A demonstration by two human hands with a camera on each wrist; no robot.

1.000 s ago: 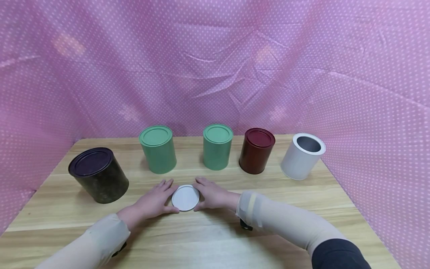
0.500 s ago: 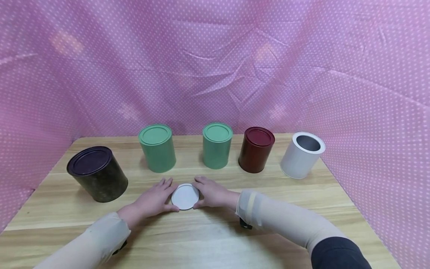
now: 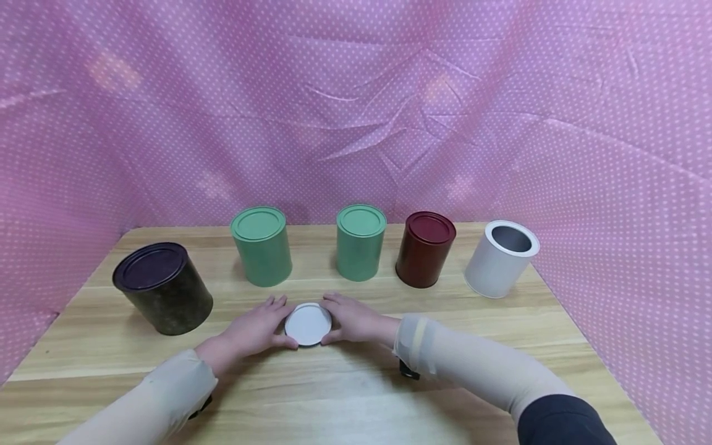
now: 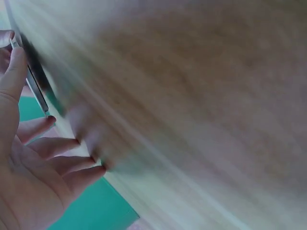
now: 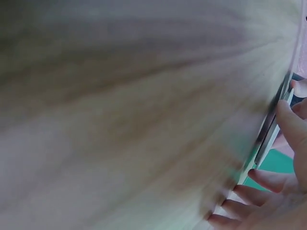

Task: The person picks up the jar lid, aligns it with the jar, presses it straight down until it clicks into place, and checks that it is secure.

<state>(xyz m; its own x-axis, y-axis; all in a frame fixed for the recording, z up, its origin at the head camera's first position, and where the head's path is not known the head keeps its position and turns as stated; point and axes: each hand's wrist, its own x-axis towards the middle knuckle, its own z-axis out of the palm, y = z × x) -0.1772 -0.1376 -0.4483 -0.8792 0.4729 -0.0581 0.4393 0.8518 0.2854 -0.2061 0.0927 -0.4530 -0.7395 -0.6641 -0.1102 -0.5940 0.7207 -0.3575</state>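
Observation:
A round white can lid (image 3: 308, 324) lies level between my two hands in the head view. My left hand (image 3: 253, 332) holds its left rim with thumb and index finger, the other fingers spread towards the wood. From the opposite side my right hand (image 3: 356, 322) holds the right rim in the same way. Both wrist views show the lid's thin edge, (image 4: 37, 91) in the left and as a pale lid rim (image 5: 268, 141) in the right, a narrow dark gap separating it from the table. At the back right a white can (image 3: 497, 266) stands without a lid.
Behind the hands stand two green lidded cans, a left one (image 3: 264, 256) and a right one (image 3: 360, 250), and a dark red lidded can (image 3: 424, 256). A large black lidded can (image 3: 167, 296) is at left. Pink dotted cloth (image 3: 356, 123) surrounds the wooden table (image 3: 334, 402).
The lid has come up slightly, and a thin dark shadow now shows along its near rim. Both hands keep nearly the same place; the cans stay put.

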